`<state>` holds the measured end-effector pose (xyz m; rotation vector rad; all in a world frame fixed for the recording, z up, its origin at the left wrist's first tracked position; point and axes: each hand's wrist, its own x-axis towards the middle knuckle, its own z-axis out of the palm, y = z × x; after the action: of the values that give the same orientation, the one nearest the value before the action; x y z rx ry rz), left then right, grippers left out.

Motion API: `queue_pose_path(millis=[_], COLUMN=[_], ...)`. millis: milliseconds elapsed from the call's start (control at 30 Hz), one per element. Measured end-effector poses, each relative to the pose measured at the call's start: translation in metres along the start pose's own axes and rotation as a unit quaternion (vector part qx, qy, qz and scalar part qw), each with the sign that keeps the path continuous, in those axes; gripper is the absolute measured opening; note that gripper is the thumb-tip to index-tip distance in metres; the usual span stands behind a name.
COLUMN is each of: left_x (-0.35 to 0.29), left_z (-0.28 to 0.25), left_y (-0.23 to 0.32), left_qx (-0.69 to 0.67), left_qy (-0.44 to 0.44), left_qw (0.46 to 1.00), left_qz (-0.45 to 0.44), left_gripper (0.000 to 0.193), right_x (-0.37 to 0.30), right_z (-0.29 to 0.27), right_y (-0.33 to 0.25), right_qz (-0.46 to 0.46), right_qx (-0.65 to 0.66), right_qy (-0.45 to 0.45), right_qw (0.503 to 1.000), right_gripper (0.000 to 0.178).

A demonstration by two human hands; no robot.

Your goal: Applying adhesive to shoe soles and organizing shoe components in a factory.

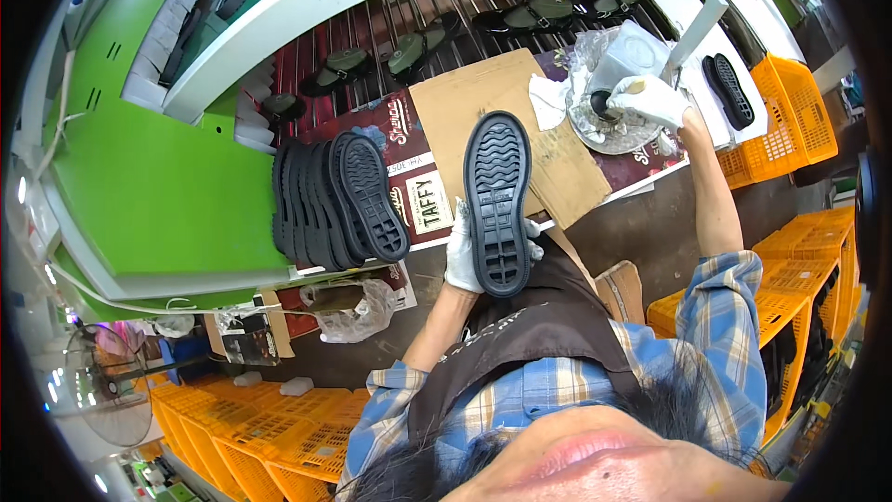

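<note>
A black rubber shoe sole [498, 200] is gripped from beneath by my left hand [461, 253], in a white glove. Its treaded face points up, and my fingers show at both edges of its heel end. My right hand [653, 100], also gloved, is closed over a plastic-lined bowl [609, 138] at the right. A small dark object sits at its fingertips; its kind cannot be told. Beside the bowl stands a translucent plastic container [632, 56]. To the left, a row of black soles [367, 191] leans together on edge.
Brown cardboard [483, 84] covers the table middle, with a white cloth [548, 100] on it. Behind runs a rack of metal rods [390, 14] bearing several dark shoes [525, 17]. A green panel [195, 195] borders the left; an orange crate [780, 125] stands right.
</note>
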<state>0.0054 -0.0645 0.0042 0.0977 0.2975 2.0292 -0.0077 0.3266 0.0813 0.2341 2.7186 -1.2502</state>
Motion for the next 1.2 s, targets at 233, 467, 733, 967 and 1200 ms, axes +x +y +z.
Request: queue_pose_path(millis=[233, 467, 733, 967, 1200], left_x=[0.007, 0.015, 0.034, 0.056, 0.072], left_z=[-0.011, -0.007, -0.001, -0.009, 0.002], left_y=[-0.006, -0.013, -0.016, -0.016, -0.021], left_qx=[0.002, 0.03, 0.024, 0.03, 0.047], left_qy=[0.01, 0.03, 0.038, -0.023, -0.037], left_qw=[1.0, 0.998, 0.999, 0.999, 0.998], left_qz=[0.011, 0.035, 0.013, -0.009, -0.021], left_gripper=[0.084, 0.081, 0.083, 0.076, 0.074], right_x=[-0.013, -0.017, -0.003, -0.037, -0.06], right_z=[0.01, 0.038, 0.065, 0.1, 0.126], right_y=[0.035, 0.006, 0.024, 0.052, 0.049], right_qz=[-0.017, 0.098, 0.12, -0.029, -0.086], right_qx=[0.048, -0.096, -0.052, 0.238, 0.064], right_qy=[0.19, 0.268, 0.296, 0.385, 0.482], right_qw=[0.981, 0.954, 0.946, 0.891, 0.87], right_gripper=[0.032, 0.036, 0.037, 0.022, 0.021])
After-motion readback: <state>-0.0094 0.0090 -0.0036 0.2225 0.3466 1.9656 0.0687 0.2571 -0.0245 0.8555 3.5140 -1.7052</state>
